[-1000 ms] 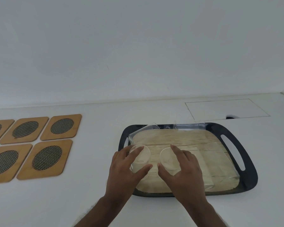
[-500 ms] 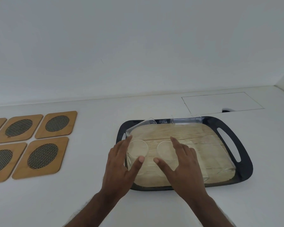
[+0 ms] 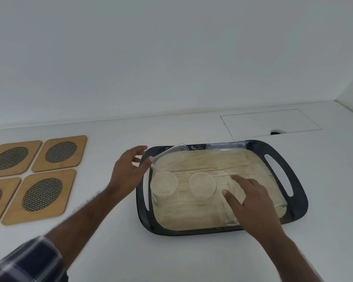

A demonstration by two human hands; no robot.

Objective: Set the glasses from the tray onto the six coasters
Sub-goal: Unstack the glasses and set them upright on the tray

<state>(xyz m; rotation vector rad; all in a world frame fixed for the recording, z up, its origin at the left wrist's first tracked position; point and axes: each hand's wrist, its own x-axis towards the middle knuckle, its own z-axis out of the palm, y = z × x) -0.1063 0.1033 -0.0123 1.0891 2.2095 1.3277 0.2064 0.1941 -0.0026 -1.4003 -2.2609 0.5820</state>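
A black tray (image 3: 298, 192) with a wood-look floor holds several clear glasses. Two stand upright at its front left, one (image 3: 163, 186) on the left and one (image 3: 202, 186) beside it. Others lie on their sides: one (image 3: 168, 154) at the back left corner, one (image 3: 225, 144) along the back rim, one (image 3: 229, 210) under my right hand. My left hand (image 3: 128, 171) hovers open at the tray's left rim, fingers near the tilted back-left glass. My right hand (image 3: 251, 202) rests open over the lying glass, fingers spread. Wooden coasters (image 3: 59, 153) with mesh ovals lie to the left, all bare.
The white counter meets a white wall behind. A rectangular flush panel (image 3: 269, 123) with a small notch sits behind the tray on the right. A side wall rises at the far right. The coasters run off the left edge.
Both hands have let go of the two upright glasses. My left hand moved left and back to the tray's rim; my right hand moved right over a lying glass.
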